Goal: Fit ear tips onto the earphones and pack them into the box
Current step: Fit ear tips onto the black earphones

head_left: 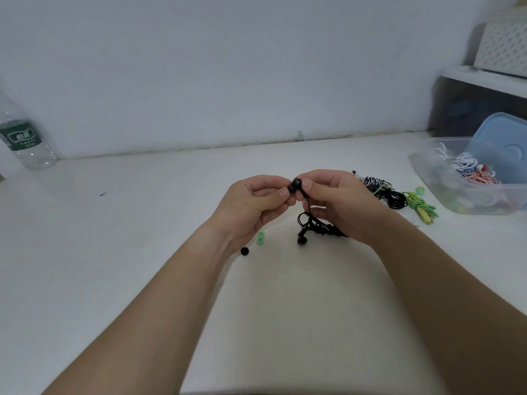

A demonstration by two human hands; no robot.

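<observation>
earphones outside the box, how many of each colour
black earphones: 2, one held, the other lying coiled
striped earphones: 1
green earphones: 1
total: 4

Left hand (251, 206) and right hand (336, 203), centre of frame: both bare. Left forearm (159, 303) and right forearm (445, 295), bare to the lower corners.

head-worn view, forward and down
</observation>
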